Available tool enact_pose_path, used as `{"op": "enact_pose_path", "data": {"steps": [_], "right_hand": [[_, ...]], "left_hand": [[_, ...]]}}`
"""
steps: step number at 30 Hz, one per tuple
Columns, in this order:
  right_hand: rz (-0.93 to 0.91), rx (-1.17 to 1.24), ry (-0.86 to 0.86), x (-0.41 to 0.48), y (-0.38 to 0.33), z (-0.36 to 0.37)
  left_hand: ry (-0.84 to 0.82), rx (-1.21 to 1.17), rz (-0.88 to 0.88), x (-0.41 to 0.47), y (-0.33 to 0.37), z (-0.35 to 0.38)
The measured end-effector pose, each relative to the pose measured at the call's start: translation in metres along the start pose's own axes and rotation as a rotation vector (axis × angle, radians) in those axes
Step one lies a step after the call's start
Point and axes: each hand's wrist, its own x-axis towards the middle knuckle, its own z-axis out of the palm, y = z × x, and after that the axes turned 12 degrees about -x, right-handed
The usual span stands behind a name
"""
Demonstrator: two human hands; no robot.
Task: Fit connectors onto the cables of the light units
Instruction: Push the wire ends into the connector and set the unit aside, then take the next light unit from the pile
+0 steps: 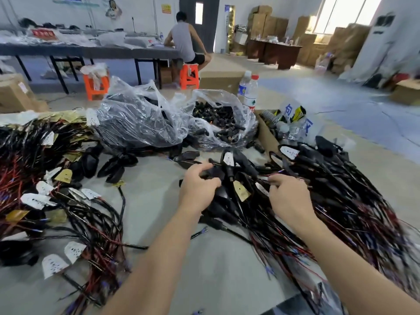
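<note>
Many glossy black cables [354, 214] (tangled)

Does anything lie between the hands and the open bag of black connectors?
Yes: loose light units lie between the left hand, gripping one unit, and the bag of connectors. The right hand pinches cables further right.

The left hand [197, 185] mostly hid the black part [214, 172] it gripped. The right hand [288, 196] hid whether its fingers held a wire. The blurry wire pile [363, 212] ran off the edge.
</note>
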Motion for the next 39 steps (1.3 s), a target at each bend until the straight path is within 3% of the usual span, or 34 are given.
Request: {"op": "enact_pose_path", "data": {"steps": [3,5,10,11,14,16,19,22,29,34,39], "right_hand": [[-0.074,0.042,-0.025,-0.007,0.003,0.020],[-0.094,0.083,-0.032,-0.005,-0.001,0.027],[-0.173,0.066,0.044,0.006,-0.029,0.029],[-0.195,0.078,0.055,0.011,-0.037,0.027],[-0.360,0.018,0.026,0.022,-0.053,0.026],[-0.532,-0.144,-0.073,0.025,-0.059,0.032],[-0.595,-0.179,-0.090,0.032,-0.064,0.041],[-0.449,0.023,0.038,0.053,-0.073,0.036],[-0.472,-0.148,-0.222,0.128,-0.116,0.036],[-0.609,-0.480,-0.435,0.140,-0.159,0.055],[-0.742,-0.577,-0.496,0.124,-0.192,0.092]], "left_hand": [[0.066,0.460,0.031,-0.001,-0.022,0.001],[0.029,0.564,0.050,-0.003,-0.032,0.003],[-0.275,0.466,0.075,-0.013,-0.037,0.026],[-0.274,0.452,0.090,-0.015,-0.039,0.027],[0.028,0.298,0.174,-0.015,-0.040,0.010],[0.211,0.396,0.262,-0.009,-0.044,-0.007],[0.114,0.442,0.150,-0.007,-0.048,-0.006],[-0.036,0.366,0.115,-0.017,-0.053,0.018],[0.238,0.190,0.036,0.005,-0.047,-0.019],[0.263,0.139,0.023,0.029,-0.050,-0.049],[0.278,0.100,-0.004,0.042,-0.050,-0.063]]}}
